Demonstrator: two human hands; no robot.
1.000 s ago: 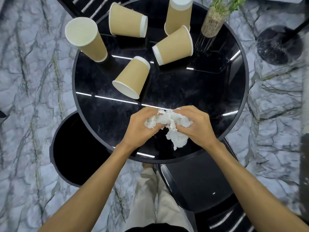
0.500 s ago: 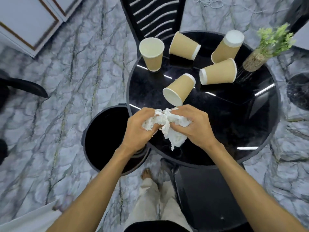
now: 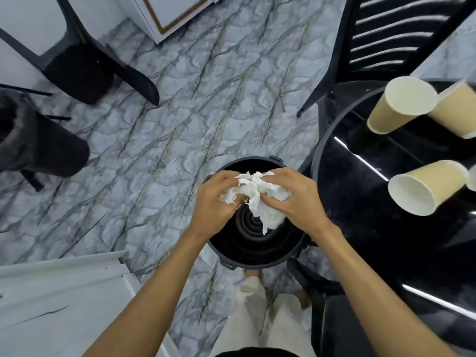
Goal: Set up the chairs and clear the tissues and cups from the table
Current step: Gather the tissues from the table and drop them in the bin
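Head view: the crumpled white paper tissues (image 3: 257,199), pinched in curled fingers of both the left hand (image 3: 213,199) and right hand (image 3: 296,199), have come off the glossy round black table (image 3: 360,215) to hang over the round black plastic bin (image 3: 247,264), seemingly ready to drop; tan paper cups (image 3: 425,186) remain on the table.

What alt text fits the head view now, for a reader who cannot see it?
The left hand and right hand grip a crumpled white tissue wad above an open round black bin on the marbled floor. Tan paper cups sit on the glossy round black table at right.
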